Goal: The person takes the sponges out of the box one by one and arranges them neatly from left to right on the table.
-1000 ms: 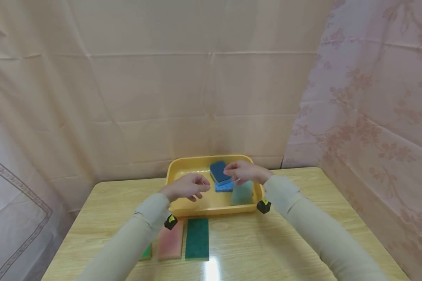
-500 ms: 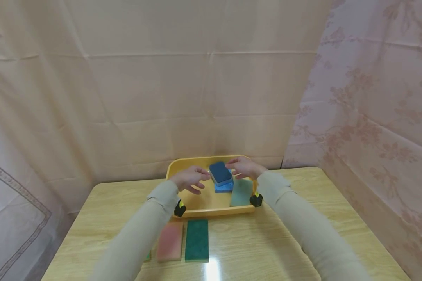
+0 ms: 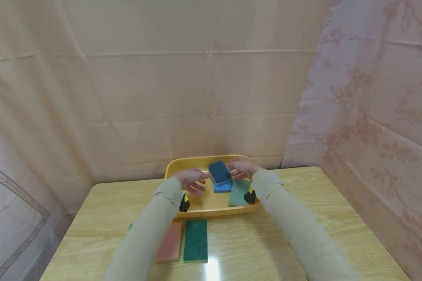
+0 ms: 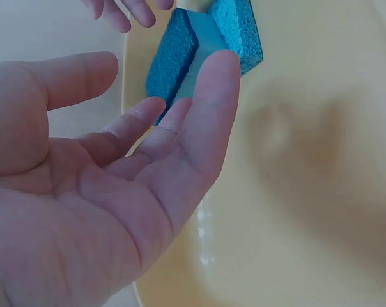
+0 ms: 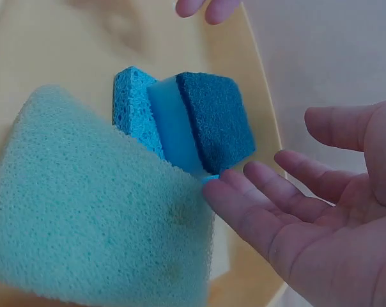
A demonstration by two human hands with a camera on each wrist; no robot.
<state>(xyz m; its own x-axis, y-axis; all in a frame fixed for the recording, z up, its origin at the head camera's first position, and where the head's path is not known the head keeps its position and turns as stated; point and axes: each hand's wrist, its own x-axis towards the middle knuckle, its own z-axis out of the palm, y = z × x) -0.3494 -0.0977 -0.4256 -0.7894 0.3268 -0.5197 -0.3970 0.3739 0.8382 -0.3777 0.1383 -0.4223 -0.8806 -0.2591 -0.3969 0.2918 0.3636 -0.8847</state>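
Note:
Inside the yellow tray [image 3: 211, 213], a dark-blue-topped scrub sponge [image 3: 219, 171] lies tilted on a bright blue sponge [image 3: 223, 188]. A pale green sponge [image 3: 237, 193] is to their right, large in the right wrist view. My left hand [image 3: 192, 180] hovers over the tray, left of the stacked sponges, fingers loosely bent and holding nothing. To their right is my right hand [image 3: 243, 167], fingers extended toward the scrub sponge [image 5: 218, 121]. In the right wrist view its fingertips come close to that sponge; whether they touch it I cannot tell.
On the wooden table [image 3: 285, 242] before the tray lie a pink sponge [image 3: 171, 242] and a dark green sponge [image 3: 195, 240]. A green corner [image 3: 130, 226] shows beside my left sleeve. A beige curtain [image 3: 204, 97] hangs behind the table.
My left hand has moved right and slightly up toward the stacked sponges. The right hand has shifted slightly, its wrist moving left. The sponges in the tray look unmoved.

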